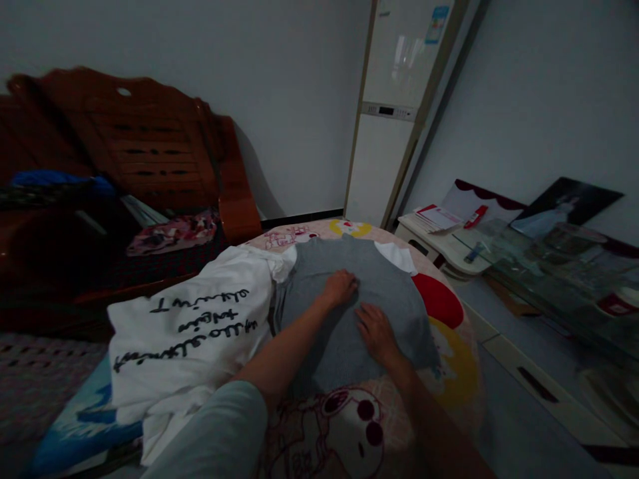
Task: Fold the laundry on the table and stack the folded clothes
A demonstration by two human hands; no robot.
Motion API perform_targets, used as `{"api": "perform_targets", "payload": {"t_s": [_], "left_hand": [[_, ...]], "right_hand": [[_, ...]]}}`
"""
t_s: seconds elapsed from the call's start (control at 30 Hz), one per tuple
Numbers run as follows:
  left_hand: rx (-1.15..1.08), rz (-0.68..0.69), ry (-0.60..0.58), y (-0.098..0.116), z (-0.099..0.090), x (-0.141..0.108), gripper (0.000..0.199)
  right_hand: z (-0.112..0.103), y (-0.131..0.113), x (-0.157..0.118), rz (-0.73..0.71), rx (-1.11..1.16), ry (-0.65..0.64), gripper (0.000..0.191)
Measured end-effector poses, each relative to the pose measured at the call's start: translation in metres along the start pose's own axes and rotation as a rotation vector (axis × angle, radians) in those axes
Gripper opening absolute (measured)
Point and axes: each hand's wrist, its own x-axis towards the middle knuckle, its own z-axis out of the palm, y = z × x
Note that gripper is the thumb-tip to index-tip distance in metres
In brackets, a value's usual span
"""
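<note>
A grey garment [319, 332] with white showing at its upper corners lies spread on a round table with a patterned cover [399, 426]. My left hand [340, 287] rests on the middle of the grey cloth, its fingers pointing right and slightly bent. Just below and to the right, my right hand [375, 330] lies on the same cloth with its fingers spread. Neither hand grips anything visible. Beside the grey garment on the left is a white garment [214, 299] with black lettering, rumpled and hanging over the table's left edge.
A carved wooden bench [150, 146] with cloths on it stands at the left. Behind the table is a tall white cabinet-like appliance [384, 120]. To the right are a low white cabinet [449, 249] with papers and a glass shelf [559, 293] holding several items.
</note>
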Motion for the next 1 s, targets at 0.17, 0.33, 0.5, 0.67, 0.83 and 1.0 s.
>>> {"api": "perform_targets", "payload": {"t_s": [0.17,0.33,0.5,0.67,0.83,1.0], "left_hand": [[0.017,-0.031,-0.038,-0.016,0.013,0.017,0.042],[0.036,-0.250,-0.017,-0.043,-0.011,0.045,0.044],[0.013,-0.177,0.010,-0.021,-0.015,0.050,0.036],[0.003,-0.072,-0.036,-0.002,0.006,0.048,0.035],[0.004,-0.093,-0.121,-0.021,0.009,0.075,0.046],[0.034,-0.248,-0.076,-0.041,-0.002,0.099,0.057]], "right_hand": [[0.004,-0.004,-0.006,-0.003,-0.015,0.052,0.037],[0.002,-0.005,-0.007,-0.015,-0.019,0.085,0.035],[0.003,-0.007,-0.007,-0.012,-0.009,0.100,0.035],[0.005,-0.006,-0.007,-0.026,-0.008,0.106,0.037],[0.006,-0.007,-0.008,-0.015,-0.014,0.119,0.036],[0.003,-0.010,-0.009,-0.007,-0.010,0.109,0.035]]}}
